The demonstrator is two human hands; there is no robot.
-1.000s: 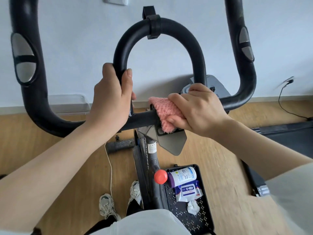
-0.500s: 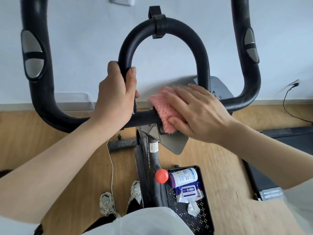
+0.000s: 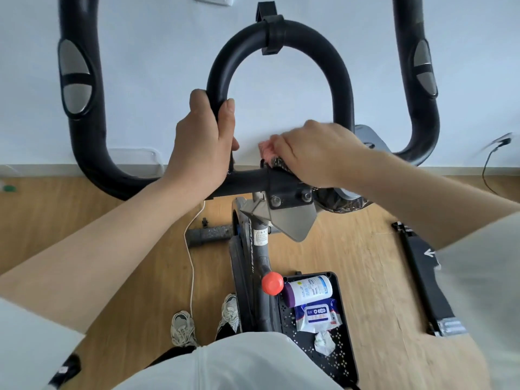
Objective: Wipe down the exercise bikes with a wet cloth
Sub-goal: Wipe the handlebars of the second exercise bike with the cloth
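Note:
The exercise bike's black handlebar (image 3: 281, 38) fills the upper view, with a centre loop and two outer arms. My left hand (image 3: 202, 142) grips the left leg of the centre loop just above the crossbar (image 3: 244, 180). My right hand (image 3: 315, 153) holds a pink fluffy cloth (image 3: 266, 149) and presses it onto the top of the crossbar clamp. Most of the cloth is hidden under my fingers. The grey bracket (image 3: 292, 220) with two bolts shows bare below the hand.
A black perforated tray (image 3: 342, 358) on the wooden floor holds a wipes canister (image 3: 308, 289), a wipes pack (image 3: 318, 316) and a crumpled tissue. A red knob (image 3: 272, 282) sits on the bike frame. A white cord runs beside my shoes (image 3: 183, 327). A treadmill edge (image 3: 422, 277) lies right.
My right hand has slid the pink cloth up from the front of the bracket onto the top of the crossbar, uncovering the bolts. My left hand has kept its grip.

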